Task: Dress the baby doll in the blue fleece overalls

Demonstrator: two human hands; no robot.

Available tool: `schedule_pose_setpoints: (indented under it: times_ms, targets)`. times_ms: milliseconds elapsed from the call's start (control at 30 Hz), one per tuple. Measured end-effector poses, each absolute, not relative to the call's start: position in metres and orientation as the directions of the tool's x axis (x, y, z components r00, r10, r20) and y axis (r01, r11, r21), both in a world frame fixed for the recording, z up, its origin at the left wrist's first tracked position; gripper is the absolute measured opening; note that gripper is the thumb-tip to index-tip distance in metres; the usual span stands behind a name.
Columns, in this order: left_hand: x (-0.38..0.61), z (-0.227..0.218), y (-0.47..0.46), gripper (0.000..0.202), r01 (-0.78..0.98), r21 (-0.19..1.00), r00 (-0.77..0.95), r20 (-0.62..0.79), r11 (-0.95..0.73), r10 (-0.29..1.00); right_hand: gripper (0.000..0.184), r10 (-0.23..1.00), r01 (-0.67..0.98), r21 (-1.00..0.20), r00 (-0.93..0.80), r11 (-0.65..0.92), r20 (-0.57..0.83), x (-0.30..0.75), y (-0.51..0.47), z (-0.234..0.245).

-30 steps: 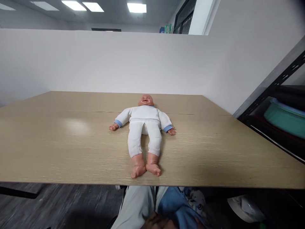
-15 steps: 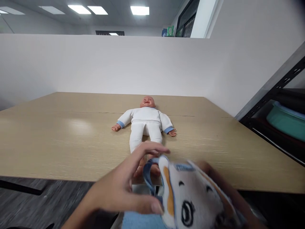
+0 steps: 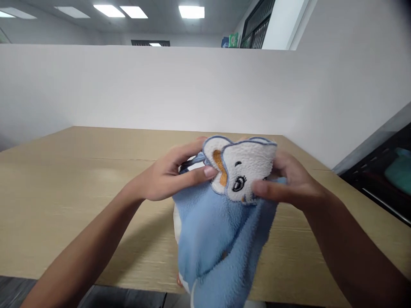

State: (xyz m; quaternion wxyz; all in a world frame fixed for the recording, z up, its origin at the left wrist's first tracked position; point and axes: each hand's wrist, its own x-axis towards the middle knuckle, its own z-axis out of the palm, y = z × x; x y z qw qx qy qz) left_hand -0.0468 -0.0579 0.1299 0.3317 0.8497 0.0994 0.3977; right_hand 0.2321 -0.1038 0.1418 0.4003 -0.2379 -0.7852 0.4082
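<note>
A light-blue fluffy hand towel [image 3: 221, 239] hangs in front of me, its top a white animal face [image 3: 248, 164] with an embroidered eye and a white-and-orange ear. My left hand [image 3: 173, 171] pinches the ear side, thumb in front and fingers behind, beside a blue loop. My right hand [image 3: 292, 179] grips the other edge of the face, its thumb pressed on the front and its fingers mostly hidden behind. Behind the towel lies a baby doll, almost wholly covered; only a strip of its white clothing [image 3: 177, 226] and a bit of foot [image 3: 179, 280] show at the left.
The wooden table [image 3: 80, 192] spreads out under the towel, its front edge near the bottom of the view. A white partition wall [image 3: 160, 85] rises behind it. At the right, a dark shelf rack [image 3: 375, 171] holds a teal container [image 3: 400, 173].
Both hands have lifted the towel up and forward over the table, and it has unfolded downward. The doll, in plain view before, is now mostly hidden behind it.
</note>
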Motion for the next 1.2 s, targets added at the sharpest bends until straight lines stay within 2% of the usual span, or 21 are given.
schedule_pose_setpoints:
  times_ms: [67, 133, 267, 333, 400, 467, 567, 667, 700, 767, 833, 900, 967, 1033, 1100, 1200]
  targets:
    - [-0.042, 0.137, -0.045, 0.016, -0.088, 0.626, 0.649, 0.626, -0.775, 0.432, 0.022, 0.692, 0.033, -0.788, -0.501, 0.615, 0.519, 0.223, -0.085, 0.145]
    - [-0.037, 0.143, -0.034, 0.019, -0.092, 0.631, 0.591, 0.657, -0.770, 0.468, 0.019, 0.695, 0.009, -0.776, -0.451, 0.631, 0.560, 0.214, -0.071, 0.147]
    - [-0.027, 0.148, -0.014, 0.023, -0.167, 0.655, 0.441, 0.719, -0.737, 0.538, 0.020, 0.776, -0.040, -0.864, -0.419, 0.503, 0.471, 0.206, -0.055, 0.149]
    - [-0.026, 0.147, -0.004, 0.014, -0.280, 0.661, 0.400, 0.740, -0.696, 0.541, 0.031, 0.774, -0.038, -0.911, -0.514, 0.411, 0.370, 0.208, -0.049, 0.149]
    - [-0.030, 0.145, 0.004, 0.008, -0.371, 0.682, 0.375, 0.731, -0.631, 0.570, 0.050, 0.734, 0.011, -0.941, -0.630, 0.337, 0.255, 0.214, -0.042, 0.147]
    - [-0.034, 0.142, 0.011, 0.010, -0.381, 0.721, 0.375, 0.692, -0.578, 0.617, 0.062, 0.702, 0.072, -0.948, -0.690, 0.309, 0.176, 0.222, -0.035, 0.143]
    - [-0.039, 0.141, 0.016, 0.021, -0.273, 0.788, 0.419, 0.614, -0.552, 0.669, 0.050, 0.718, 0.098, -0.948, -0.677, 0.302, 0.159, 0.231, -0.028, 0.140]
    - [-0.043, 0.143, 0.020, 0.021, -0.158, 0.814, 0.483, 0.557, -0.558, 0.675, 0.028, 0.723, -0.092, -0.946, -0.623, 0.311, 0.299, 0.230, -0.026, 0.140]
    - [-0.046, 0.145, 0.020, 0.020, -0.120, 0.812, 0.523, 0.540, -0.571, 0.659, 0.028, 0.723, -0.178, -0.930, -0.588, 0.321, 0.363, 0.227, -0.026, 0.140]
    - [-0.051, 0.148, 0.021, 0.020, -0.016, 0.794, 0.626, 0.482, -0.608, 0.613, 0.040, 0.735, -0.299, -0.891, -0.505, 0.342, 0.452, 0.220, -0.026, 0.142]
    - [-0.056, 0.151, 0.020, 0.020, 0.090, 0.763, 0.710, 0.401, -0.640, 0.578, 0.047, 0.757, -0.328, -0.877, -0.452, 0.350, 0.471, 0.216, -0.024, 0.143]
    - [-0.058, 0.152, 0.017, 0.019, 0.151, 0.741, 0.725, 0.367, -0.654, 0.583, 0.044, 0.770, -0.277, -0.889, -0.446, 0.365, 0.456, 0.219, -0.022, 0.144]
    - [-0.058, 0.151, 0.016, 0.020, 0.127, 0.738, 0.696, 0.410, -0.663, 0.590, 0.034, 0.766, -0.115, -0.913, -0.510, 0.391, 0.392, 0.231, -0.019, 0.144]
    - [-0.056, 0.150, 0.017, 0.022, -0.003, 0.740, 0.648, 0.514, -0.672, 0.562, 0.031, 0.743, 0.091, -0.906, -0.608, 0.414, 0.279, 0.248, -0.015, 0.143]
    - [-0.054, 0.149, 0.021, 0.023, -0.203, 0.736, 0.592, 0.617, -0.645, 0.518, 0.039, 0.717, 0.266, -0.861, -0.680, 0.434, 0.152, 0.264, -0.012, 0.142]
    - [-0.053, 0.149, 0.024, 0.024, -0.425, 0.707, 0.518, 0.702, -0.566, 0.488, 0.032, 0.698, 0.432, -0.757, -0.715, 0.490, 0.044, 0.277, -0.008, 0.142]
